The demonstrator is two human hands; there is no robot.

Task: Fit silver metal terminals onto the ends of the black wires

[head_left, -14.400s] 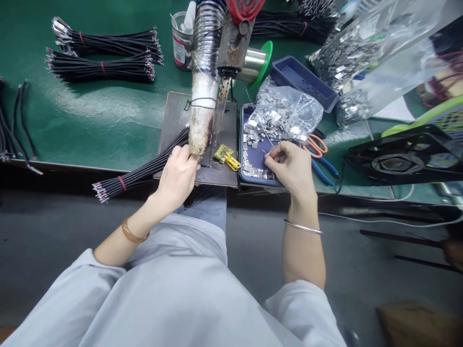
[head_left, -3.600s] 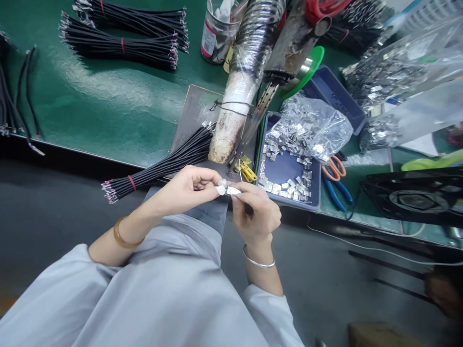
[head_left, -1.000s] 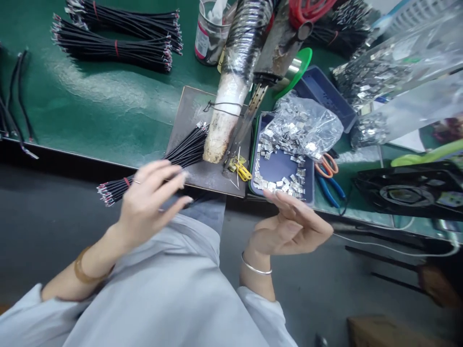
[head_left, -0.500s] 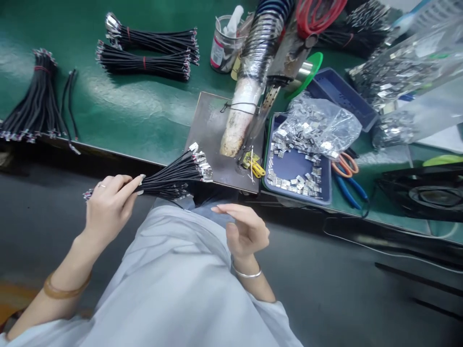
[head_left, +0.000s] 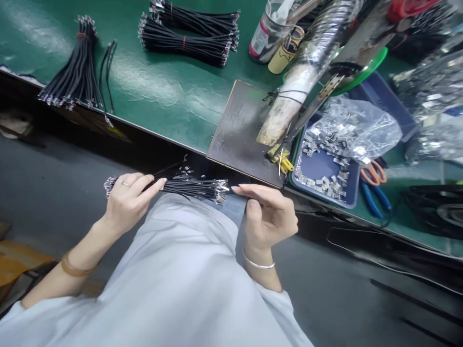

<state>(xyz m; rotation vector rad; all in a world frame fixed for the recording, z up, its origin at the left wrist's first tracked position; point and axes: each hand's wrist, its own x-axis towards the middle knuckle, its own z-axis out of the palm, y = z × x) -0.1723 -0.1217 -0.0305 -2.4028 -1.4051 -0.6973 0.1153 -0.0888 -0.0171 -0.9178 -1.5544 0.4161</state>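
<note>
My left hand [head_left: 132, 200] is closed around a bundle of short black cables [head_left: 193, 187], held level over my lap just below the bench edge. Metal connectors show at the bundle's right end, and small red and white tips stick out to the left of my fist. To the right of those connectors, my right hand [head_left: 271, 214] is open, fingers stretched toward the bundle's end, thumb apart and nothing in it. A small gap separates my fingertips from the connectors. Some loose dark strands and small metal bits lie behind the bundle, too dim to make out fully.
On the green bench [head_left: 162, 96] lie a banded upright cable bundle [head_left: 77, 72] and two more bundles [head_left: 184, 41]. A dark board [head_left: 238, 130] sits under a wrapped duct [head_left: 289, 106]. A blue tray [head_left: 318, 166] holds metal connectors, beside blue-and-orange pliers [head_left: 374, 188].
The bundle's right end has come down from the board's edge and its fanned connectors are now gathered closer together. My right hand has risen nearer to them. The whole view has shifted.
</note>
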